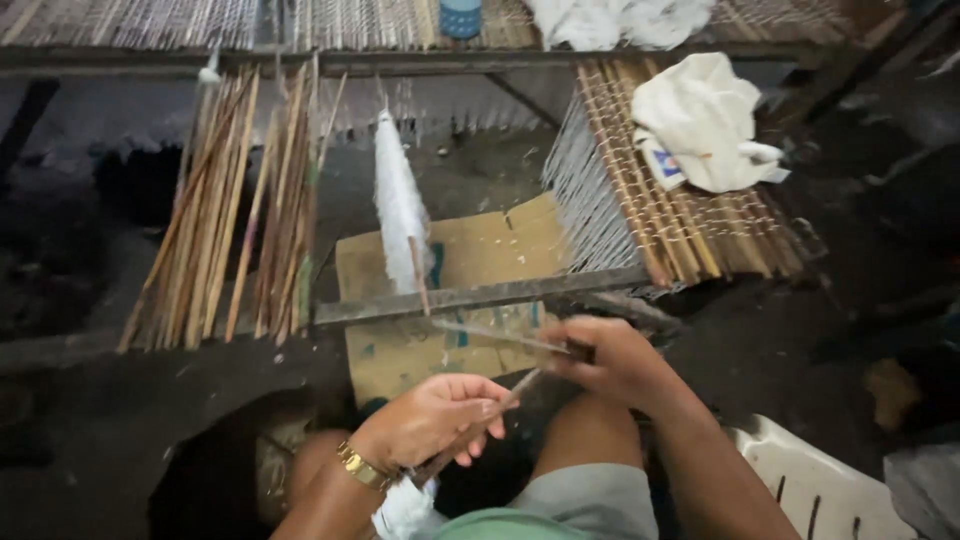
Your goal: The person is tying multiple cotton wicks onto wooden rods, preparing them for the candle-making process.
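Bamboo stick [470, 432] is lying slantwise between both hands, above the lap. Left hand [430, 420] is closing its fingers around the lower end; right hand [610, 360] is pinching a thin blade-like sliver [500, 337] near its tip. Judgement: keeping strokes shallow and directed away from fingers should be giving cleaner results.

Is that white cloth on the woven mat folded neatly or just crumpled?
Crumpled: the white cloth lies bunched in loose, uneven folds on the woven mat.
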